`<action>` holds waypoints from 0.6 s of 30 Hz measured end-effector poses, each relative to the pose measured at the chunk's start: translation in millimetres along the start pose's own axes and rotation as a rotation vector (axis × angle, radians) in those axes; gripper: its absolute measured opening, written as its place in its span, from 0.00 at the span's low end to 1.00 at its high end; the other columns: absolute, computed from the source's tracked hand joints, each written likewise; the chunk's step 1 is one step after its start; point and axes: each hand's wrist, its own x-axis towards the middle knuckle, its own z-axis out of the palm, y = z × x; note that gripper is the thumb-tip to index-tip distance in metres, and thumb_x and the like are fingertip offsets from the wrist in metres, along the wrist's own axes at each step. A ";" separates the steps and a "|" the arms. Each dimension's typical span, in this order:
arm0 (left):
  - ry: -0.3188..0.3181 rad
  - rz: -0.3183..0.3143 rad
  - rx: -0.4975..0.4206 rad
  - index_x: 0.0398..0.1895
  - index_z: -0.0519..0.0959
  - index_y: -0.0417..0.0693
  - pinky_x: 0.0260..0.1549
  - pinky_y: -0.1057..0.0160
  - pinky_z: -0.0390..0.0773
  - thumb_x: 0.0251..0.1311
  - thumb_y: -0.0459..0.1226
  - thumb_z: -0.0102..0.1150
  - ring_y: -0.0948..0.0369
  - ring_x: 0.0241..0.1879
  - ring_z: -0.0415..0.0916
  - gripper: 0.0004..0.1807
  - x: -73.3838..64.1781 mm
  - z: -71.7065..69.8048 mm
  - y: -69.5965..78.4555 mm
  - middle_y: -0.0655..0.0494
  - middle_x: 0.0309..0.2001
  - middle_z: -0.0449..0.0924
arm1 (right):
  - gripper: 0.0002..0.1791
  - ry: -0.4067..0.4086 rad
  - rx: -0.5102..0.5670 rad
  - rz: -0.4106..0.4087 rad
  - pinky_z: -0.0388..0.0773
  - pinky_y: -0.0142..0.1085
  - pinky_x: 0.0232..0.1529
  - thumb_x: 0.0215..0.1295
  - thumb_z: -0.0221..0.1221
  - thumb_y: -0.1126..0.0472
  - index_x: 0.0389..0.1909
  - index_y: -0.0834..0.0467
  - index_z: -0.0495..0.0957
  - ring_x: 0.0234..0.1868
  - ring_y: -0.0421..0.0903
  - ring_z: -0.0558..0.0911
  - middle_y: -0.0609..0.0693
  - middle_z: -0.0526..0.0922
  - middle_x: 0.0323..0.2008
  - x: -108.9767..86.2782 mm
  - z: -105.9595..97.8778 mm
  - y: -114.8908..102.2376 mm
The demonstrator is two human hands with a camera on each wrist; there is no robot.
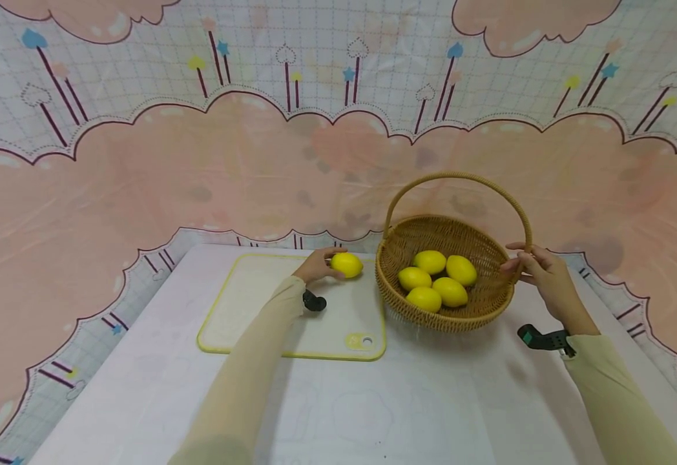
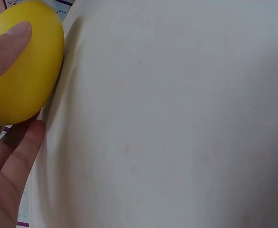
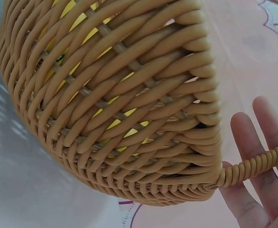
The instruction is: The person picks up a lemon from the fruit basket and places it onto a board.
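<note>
My left hand (image 1: 317, 265) holds a yellow lemon (image 1: 347, 265) over the far right part of the white cutting board (image 1: 245, 303). In the left wrist view the thumb lies across the lemon (image 2: 32, 71), with other fingers beneath it. A wicker basket (image 1: 393, 294) stands right of the board, tilted so its opening faces me, with several lemons (image 1: 450, 292) inside. At the basket's right side my right hand (image 1: 550, 281) holds the lower end of its arched handle (image 1: 460, 175). The right wrist view shows fairly straight fingers behind that handle (image 3: 257, 164); the thumb is hidden there.
The board has a yellow rim and a small hole in its near right corner. Both lie on a white-covered table (image 1: 338, 413). A pink and white patterned cloth (image 1: 245, 168) hangs behind the table and shows along its sides.
</note>
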 end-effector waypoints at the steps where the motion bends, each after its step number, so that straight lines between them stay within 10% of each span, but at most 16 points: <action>1: 0.004 0.005 0.008 0.66 0.66 0.43 0.65 0.50 0.66 0.49 0.27 0.67 0.45 0.65 0.63 0.37 0.2 0.2 -0.2 0.44 0.70 0.60 | 0.17 -0.001 0.003 -0.001 0.77 0.20 0.38 0.73 0.43 0.53 0.56 0.54 0.71 0.37 0.29 0.81 0.35 0.84 0.31 0.1 0.1 0.0; 18: 0.004 0.060 0.019 0.63 0.69 0.42 0.62 0.52 0.69 0.48 0.29 0.68 0.46 0.63 0.66 0.35 6.3 5.9 -2.8 0.43 0.67 0.65 | 0.13 -0.017 0.060 -0.057 0.79 0.20 0.38 0.73 0.44 0.57 0.52 0.48 0.73 0.35 0.31 0.82 0.38 0.84 0.29 -3.7 -5.4 -2.4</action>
